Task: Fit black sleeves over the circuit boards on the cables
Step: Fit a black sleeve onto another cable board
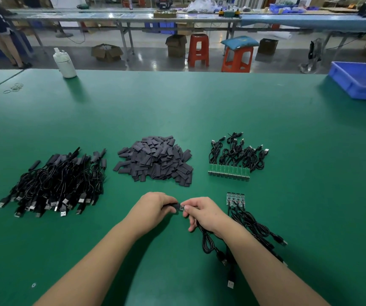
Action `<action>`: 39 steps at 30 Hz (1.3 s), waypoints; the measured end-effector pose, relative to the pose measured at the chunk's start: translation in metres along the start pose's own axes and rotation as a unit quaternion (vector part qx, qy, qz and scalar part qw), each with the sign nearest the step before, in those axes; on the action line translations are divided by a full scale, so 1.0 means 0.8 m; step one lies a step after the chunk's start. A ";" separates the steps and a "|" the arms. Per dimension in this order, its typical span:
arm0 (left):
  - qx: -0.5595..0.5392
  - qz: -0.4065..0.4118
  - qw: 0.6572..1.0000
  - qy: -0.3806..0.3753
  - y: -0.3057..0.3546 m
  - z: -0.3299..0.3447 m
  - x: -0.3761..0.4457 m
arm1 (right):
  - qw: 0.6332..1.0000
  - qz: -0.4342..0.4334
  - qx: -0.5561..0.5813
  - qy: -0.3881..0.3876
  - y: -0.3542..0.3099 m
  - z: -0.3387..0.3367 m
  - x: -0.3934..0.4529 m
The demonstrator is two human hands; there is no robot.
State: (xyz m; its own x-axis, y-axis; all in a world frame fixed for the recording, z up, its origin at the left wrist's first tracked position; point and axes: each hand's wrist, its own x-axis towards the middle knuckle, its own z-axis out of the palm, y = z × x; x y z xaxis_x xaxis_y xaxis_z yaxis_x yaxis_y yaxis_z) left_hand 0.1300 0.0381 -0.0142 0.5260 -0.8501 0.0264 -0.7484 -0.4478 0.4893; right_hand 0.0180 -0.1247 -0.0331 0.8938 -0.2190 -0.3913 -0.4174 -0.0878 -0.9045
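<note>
Forearms: both of yours came in from the bottom edge and met at the near middle of the green table (177,111).
Left hand: your left hand (155,208) had its fingers curled around one black sleeve (173,206), gripping it.
Right hand: your right hand (204,214) pinched one small circuit board (182,207) at the fingertips, with its cable (206,239) looping down under the palm.
Sleeve and board: the sleeve's open end touched the board's tip; how far the board sat inside was hidden by your fingers.
Near right: four bare boards on cables (235,198) lay side by side just beyond your right wrist, their leads trailing toward the near right.
Far right: a row of green boards (228,172), about ten, lay edge to edge with cables bunched behind them; an exact count was hard to make.
Centre: a heap of loose sleeves (155,161), too many to count, sat beyond your hands.
Left: a pile of sleeved cables (54,184) lay tangled, plugs toward you; the number could not be told.
Open room: bare mat lay between the three piles, ahead of them up to the far edge, and around your elbows.
Edges: one white bottle (64,62) stood at the far edge on the left; one blue bin (360,81) was cut off by the right border.
</note>
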 end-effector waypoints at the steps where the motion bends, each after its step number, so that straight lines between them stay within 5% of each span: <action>1: 0.001 -0.003 1.000 -0.004 0.001 0.000 0.001 | 1.000 -0.002 0.003 -0.002 0.000 0.000 0.001; 13: -0.008 -0.001 0.998 -0.061 0.012 0.003 0.005 | 0.999 -0.014 -0.012 -0.028 0.001 0.003 0.001; 21: -0.067 -0.023 0.997 -0.018 0.014 0.009 -0.005 | 0.999 -0.015 -0.011 -0.030 -0.002 0.003 -0.001; 27: 0.013 -0.011 0.998 -0.056 0.016 0.010 -0.001 | 0.998 -0.032 -0.037 -0.031 0.000 0.004 -0.003; 39: 0.013 -0.021 0.999 0.044 0.005 -0.007 -0.014 | 0.998 -0.006 0.057 -0.020 -0.009 0.006 -0.007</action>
State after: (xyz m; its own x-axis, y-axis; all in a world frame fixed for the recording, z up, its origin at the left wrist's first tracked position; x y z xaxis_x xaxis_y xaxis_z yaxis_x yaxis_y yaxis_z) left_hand 0.1230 0.0476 -0.0074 0.5895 -0.8035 0.0827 -0.7343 -0.4904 0.4694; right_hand 0.0165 -0.1182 -0.0255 0.9054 -0.1791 -0.3848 -0.3875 0.0214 -0.9216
